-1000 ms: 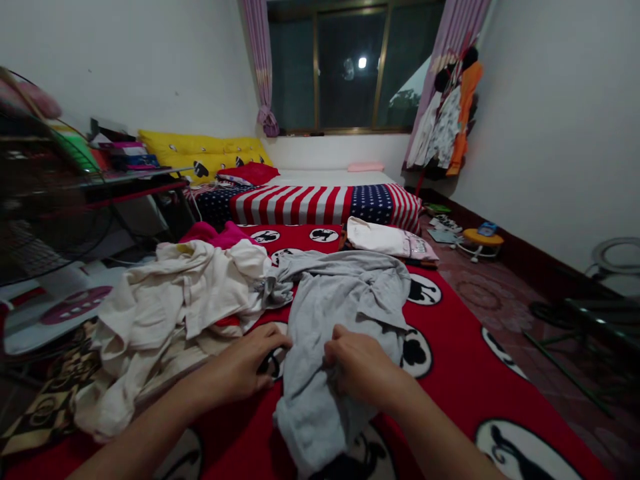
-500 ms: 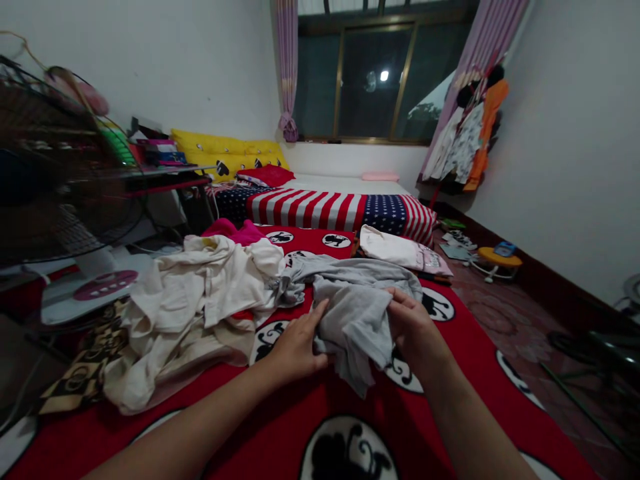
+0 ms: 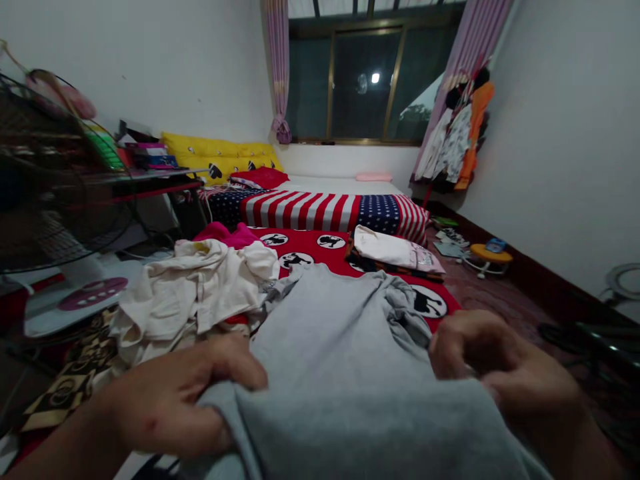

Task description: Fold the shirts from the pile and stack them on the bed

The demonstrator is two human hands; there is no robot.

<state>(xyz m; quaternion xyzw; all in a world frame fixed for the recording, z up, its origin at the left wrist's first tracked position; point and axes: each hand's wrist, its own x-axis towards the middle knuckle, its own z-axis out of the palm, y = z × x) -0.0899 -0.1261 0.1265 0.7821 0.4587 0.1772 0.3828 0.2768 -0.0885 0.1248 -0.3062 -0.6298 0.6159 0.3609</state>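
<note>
A grey long-sleeved shirt stretches across the middle, its neckline and sleeves lying on the red patterned blanket and its lower edge lifted close to the camera. My left hand grips that edge at the left between thumb and fingers. At the other side my right hand pinches the fabric, with fingertips and thumb pressed together. Left of the shirt is a heap of cream-white clothes, touching its sleeve. Beyond the right sleeve lies a folded stack with a white garment on top.
A fan stands at the left beside a desk. Behind the blanket is a bed with a striped cover. A small yellow stool stands on the floor to the right. Clothes hang by the curtain.
The bunched grey shirt has been spread open and its lower edge pulled up towards me. Both hands have moved apart and nearer to the camera.
</note>
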